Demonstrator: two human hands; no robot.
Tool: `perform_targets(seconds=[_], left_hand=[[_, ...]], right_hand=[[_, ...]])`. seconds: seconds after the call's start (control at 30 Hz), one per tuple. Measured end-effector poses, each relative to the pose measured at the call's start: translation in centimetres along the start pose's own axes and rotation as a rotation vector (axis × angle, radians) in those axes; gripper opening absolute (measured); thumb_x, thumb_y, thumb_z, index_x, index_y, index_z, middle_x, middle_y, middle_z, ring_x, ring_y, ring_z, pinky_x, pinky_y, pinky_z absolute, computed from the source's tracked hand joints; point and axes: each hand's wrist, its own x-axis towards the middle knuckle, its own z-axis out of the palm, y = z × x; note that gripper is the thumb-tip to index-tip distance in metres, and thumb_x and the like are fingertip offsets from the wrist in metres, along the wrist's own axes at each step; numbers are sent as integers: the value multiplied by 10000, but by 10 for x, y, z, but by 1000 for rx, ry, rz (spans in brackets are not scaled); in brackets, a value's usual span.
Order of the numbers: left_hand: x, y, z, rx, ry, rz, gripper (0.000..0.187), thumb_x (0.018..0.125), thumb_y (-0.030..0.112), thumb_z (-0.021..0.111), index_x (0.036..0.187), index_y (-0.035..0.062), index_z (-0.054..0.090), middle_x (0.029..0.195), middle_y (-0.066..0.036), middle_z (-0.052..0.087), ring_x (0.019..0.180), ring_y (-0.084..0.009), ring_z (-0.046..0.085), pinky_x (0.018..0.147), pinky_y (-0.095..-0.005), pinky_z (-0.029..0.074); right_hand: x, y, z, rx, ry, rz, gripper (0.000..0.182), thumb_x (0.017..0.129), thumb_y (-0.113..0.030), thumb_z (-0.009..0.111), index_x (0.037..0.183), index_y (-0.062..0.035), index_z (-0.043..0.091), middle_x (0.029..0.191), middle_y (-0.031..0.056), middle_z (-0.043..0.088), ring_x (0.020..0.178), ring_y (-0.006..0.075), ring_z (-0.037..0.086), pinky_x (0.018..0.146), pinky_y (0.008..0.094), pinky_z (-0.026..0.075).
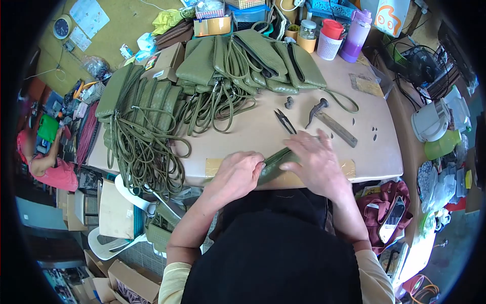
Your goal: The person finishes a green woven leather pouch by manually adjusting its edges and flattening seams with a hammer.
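Observation:
At the table's front edge, my left hand (237,173) pinches one end of an olive-green leather pouch (272,171). My right hand (321,164) is over the pouch's other end, fingers stretched and thumb apart, slightly blurred; its palm side is hidden. Just beyond the hands lie small black thread snips (285,121) with their blades pointing away. To their right is a hammer (331,123) with a dark metal head and a flat handle. A small dark metal piece (289,103) sits behind the snips.
Stacked green pouches (202,63) with long straps fill the table's back; another strapped pile (144,109) lies at left. A purple bottle (356,38) and red-lidded cup (330,43) stand at back right. A person in pink (53,167) works at far left.

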Motion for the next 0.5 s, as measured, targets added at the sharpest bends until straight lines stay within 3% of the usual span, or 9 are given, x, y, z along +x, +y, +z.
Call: perform_targets(seconds=[0.03, 0.07, 0.13, 0.2, 0.23, 0.3, 0.43, 0.5], left_hand=[[0, 2, 0, 1, 1, 1, 175, 890, 171, 582, 936, 8, 627, 889, -145, 657, 810, -366, 618, 715, -434, 484], [1, 4, 1, 93, 114, 31, 165, 886, 163, 589, 924, 10, 636, 857, -139, 656, 777, -367, 615, 710, -440, 487], [-3, 1, 3, 189, 234, 57, 156, 882, 156, 595, 911, 12, 644, 825, -132, 656, 744, -369, 611, 705, -445, 489], [-11, -12, 13, 115, 361, -47, 186, 879, 182, 618, 940, 13, 666, 788, -126, 661, 651, -326, 598, 642, -413, 491], [-12, -17, 14, 114, 362, -54, 186, 879, 182, 618, 940, 13, 666, 788, -126, 661, 651, -326, 598, 642, -413, 491], [-12, -24, 15, -287, 182, -137, 258, 873, 225, 659, 999, -1, 671, 740, -101, 650, 585, -204, 580, 573, -330, 473], [-2, -29, 15, -355, 151, -317, 265, 851, 208, 692, 1001, -11, 685, 797, -150, 686, 616, -203, 608, 631, -327, 492], [3, -32, 12, -538, 37, -433, 219, 845, 170, 702, 961, -16, 692, 705, -76, 653, 611, -92, 551, 610, -271, 465]], right_hand=[[10, -1, 12, 60, 97, -30, 331, 806, -273, 697, 1068, -75, 656, 1052, 90, 644, 1071, 265, 576, 1000, 448, 364], [13, 2, 17, 59, 100, -32, 331, 806, -273, 697, 1068, -75, 656, 1052, 90, 644, 1071, 265, 576, 1000, 448, 364], [19, 7, 25, 87, -175, -2, 157, 801, -226, 697, 881, -91, 693, 869, 67, 636, 895, 261, 606, 870, 432, 415], [17, 6, 32, 128, -67, 25, 139, 806, -217, 686, 811, -79, 672, 817, 65, 619, 829, 267, 608, 823, 432, 425], [16, 5, 36, 170, 34, 60, 160, 810, -208, 674, 741, -66, 651, 765, 63, 602, 763, 272, 611, 775, 432, 435], [16, 8, 43, 198, 36, 74, 149, 809, -197, 675, 740, -67, 649, 765, 68, 605, 760, 277, 611, 747, 422, 447], [19, 11, 38, 298, 18, 76, 142, 801, -176, 681, 727, -62, 639, 750, 81, 606, 728, 294, 609, 695, 407, 465], [21, 12, 38, 292, 25, 61, 118, 791, -150, 686, 730, -54, 652, 736, 87, 614, 703, 302, 611, 677, 409, 473]])
